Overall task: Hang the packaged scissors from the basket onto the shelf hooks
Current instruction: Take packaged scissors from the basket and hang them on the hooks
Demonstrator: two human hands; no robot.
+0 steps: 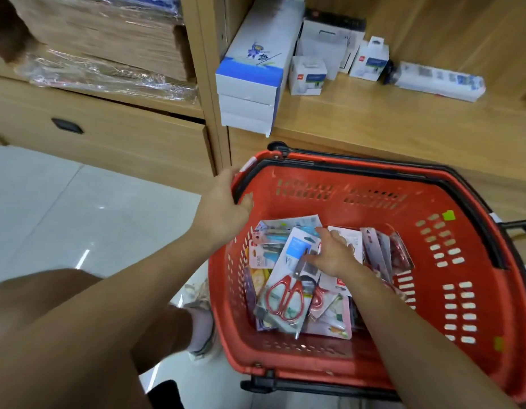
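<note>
A red plastic basket (450, 261) with black handles stands on the floor below the wooden shelf. Inside it lies a heap of packaged scissors. On top is a pack with red-handled scissors (285, 296) on a white and blue card. My left hand (226, 205) grips the basket's left rim near its far corner. My right hand (329, 255) is down in the basket, its fingers on the upper part of the red-handled pack and on the packs beside it. No shelf hooks are in view.
A wooden shelf (388, 113) behind the basket carries a stack of white and blue boxes (250, 84) and small white boxes (307, 75). To the left are a drawer (93, 134) and wrapped brown stacks (108, 48). My knees and shoe (199, 329) are left of the basket.
</note>
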